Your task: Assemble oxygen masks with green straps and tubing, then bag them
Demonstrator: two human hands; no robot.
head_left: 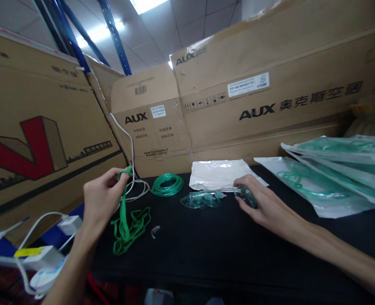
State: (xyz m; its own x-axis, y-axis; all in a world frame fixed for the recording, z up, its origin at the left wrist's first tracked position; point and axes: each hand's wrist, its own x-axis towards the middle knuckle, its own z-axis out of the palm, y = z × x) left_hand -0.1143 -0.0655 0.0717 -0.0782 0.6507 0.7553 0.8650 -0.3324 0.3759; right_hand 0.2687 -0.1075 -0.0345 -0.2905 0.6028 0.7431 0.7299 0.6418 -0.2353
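My left hand [104,197] pinches a green elastic strap [123,212] above the left part of the black table. Its lower end hangs down to a tangled pile of green straps [136,228]. My right hand [260,201] is closed around a translucent green oxygen mask [247,195], mostly hidden by the fingers. Left of it, several similar masks [203,199] lie nested on their sides. A coil of green tubing [167,185] rests farther back. Near the straps lies a small clear plastic piece [155,231].
White pouches [219,173] lie at the back. Sealed bags with green tubing [320,186] are stacked on the right. Cardboard boxes [212,123] wall in the table [206,245]. A white cable [128,131] hangs behind my left hand, and plugs [44,258] sit at lower left.
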